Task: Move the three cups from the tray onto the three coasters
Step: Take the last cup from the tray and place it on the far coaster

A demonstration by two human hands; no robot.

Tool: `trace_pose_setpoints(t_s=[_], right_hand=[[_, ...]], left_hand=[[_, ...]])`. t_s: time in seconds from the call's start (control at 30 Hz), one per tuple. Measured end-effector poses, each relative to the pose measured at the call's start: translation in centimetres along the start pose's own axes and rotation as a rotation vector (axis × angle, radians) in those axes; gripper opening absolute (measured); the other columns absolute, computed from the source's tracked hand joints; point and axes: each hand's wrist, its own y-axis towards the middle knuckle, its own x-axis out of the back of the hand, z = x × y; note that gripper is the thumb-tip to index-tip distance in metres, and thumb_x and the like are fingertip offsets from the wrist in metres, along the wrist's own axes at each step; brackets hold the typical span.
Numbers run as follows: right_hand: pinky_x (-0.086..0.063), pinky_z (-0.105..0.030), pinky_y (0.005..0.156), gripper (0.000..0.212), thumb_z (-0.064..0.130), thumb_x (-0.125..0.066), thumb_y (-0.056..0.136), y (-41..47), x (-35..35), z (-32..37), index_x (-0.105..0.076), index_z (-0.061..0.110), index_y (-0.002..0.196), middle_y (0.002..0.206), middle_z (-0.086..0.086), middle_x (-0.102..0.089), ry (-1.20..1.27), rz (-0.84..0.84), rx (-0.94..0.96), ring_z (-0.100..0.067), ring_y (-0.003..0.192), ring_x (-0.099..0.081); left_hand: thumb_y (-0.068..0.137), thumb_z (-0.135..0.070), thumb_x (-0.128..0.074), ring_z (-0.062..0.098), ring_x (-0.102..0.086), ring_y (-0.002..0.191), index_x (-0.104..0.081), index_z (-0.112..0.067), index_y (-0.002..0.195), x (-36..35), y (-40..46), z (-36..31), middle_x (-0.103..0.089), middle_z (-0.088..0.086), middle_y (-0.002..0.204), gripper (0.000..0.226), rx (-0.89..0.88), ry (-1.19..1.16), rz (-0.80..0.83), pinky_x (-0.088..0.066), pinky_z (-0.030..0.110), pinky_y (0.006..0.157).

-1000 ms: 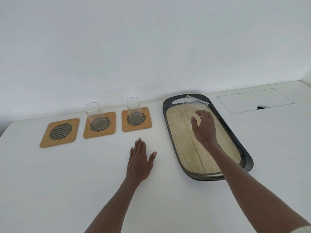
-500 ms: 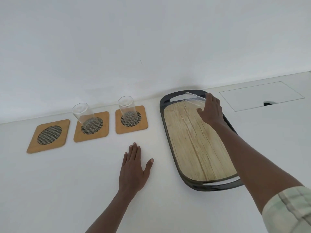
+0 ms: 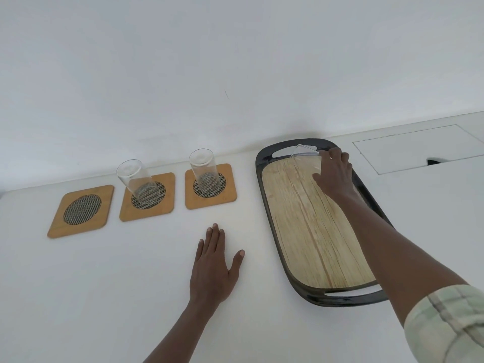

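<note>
Three wooden coasters with dark mesh centres lie in a row at the left. A clear glass cup [image 3: 138, 180] stands on the middle coaster [image 3: 147, 196], another clear cup [image 3: 205, 170] on the right coaster [image 3: 210, 186]. Nothing is on the left coaster [image 3: 81, 210]. The third clear cup [image 3: 305, 154] stands at the far end of the dark tray [image 3: 272, 221] with its wood-grain floor. My right hand [image 3: 334, 172] is wrapped around this cup and hides most of it. Palm down, my left hand [image 3: 216, 268] rests flat on the white table with fingers spread.
A white wall rises right behind the coasters and tray. At the far right the tabletop has a rectangular cover plate [image 3: 419, 149] with a dark cable slot [image 3: 433, 161].
My right hand reached from the tray's middle to its far end and closed around the last cup. My left hand stayed flat on the table.
</note>
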Motion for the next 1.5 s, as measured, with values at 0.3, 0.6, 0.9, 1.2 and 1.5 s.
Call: trace_pose_setpoints(t_s=[0.3,0.6,0.9,1.2,1.5], right_hand=[[-0.040,-0.046,0.097,0.066,0.007,-0.075,0.079,-0.8,-0.8,-0.1,-0.040,0.015,0.135,0.136,-0.018,-0.049,0.217,0.009,-0.016,-0.042,0.123,-0.045],[-0.041,-0.034,0.094,0.063,0.013,-0.080,0.080,-4.8,-0.3,2.1,-0.043,0.015,0.131,0.139,-0.011,-0.047,0.660,-0.058,-0.126,-0.031,0.125,-0.050],[-0.058,-0.043,0.089,0.067,0.022,-0.085,0.076,-11.9,2.0,6.7,-0.048,0.026,0.132,0.130,0.001,-0.054,1.338,-0.004,-0.346,-0.027,0.111,-0.064],[-0.056,-0.032,0.087,0.063,0.024,-0.078,0.078,-15.9,4.0,8.5,-0.049,0.015,0.133,0.131,-0.009,-0.053,1.765,0.114,-0.335,-0.029,0.120,-0.058],[-0.058,-0.040,0.083,0.055,0.013,-0.074,0.088,-19.0,4.5,9.5,-0.048,0.005,0.136,0.134,-0.022,-0.057,2.006,0.196,-0.479,-0.036,0.113,-0.066]], left_hand=[[0.098,-0.062,-0.030,0.009,0.000,0.152,-0.020,-0.011,0.155,-0.1,0.0,0.0,-0.008,0.000,0.165,0.078,0.000,-0.008,-0.006,-0.008,0.032,0.123],[0.098,-0.062,-0.028,0.010,-0.001,0.152,-0.021,-0.011,0.155,-0.1,0.0,0.0,-0.009,0.001,0.165,0.077,-0.005,-0.008,-0.003,-0.008,0.033,0.123],[0.097,-0.063,-0.026,0.013,-0.004,0.152,-0.022,-0.009,0.155,-0.2,0.1,0.2,-0.011,0.003,0.164,0.079,-0.008,-0.010,-0.007,-0.010,0.035,0.123],[0.096,-0.064,-0.024,0.013,-0.002,0.152,-0.021,-0.010,0.155,-0.2,0.1,0.1,-0.010,0.002,0.165,0.080,-0.006,-0.010,0.003,-0.008,0.034,0.123],[0.095,-0.064,-0.023,0.014,-0.005,0.152,-0.023,-0.008,0.154,-0.1,0.1,0.1,-0.013,0.004,0.164,0.081,-0.006,-0.017,-0.002,-0.009,0.035,0.123]])
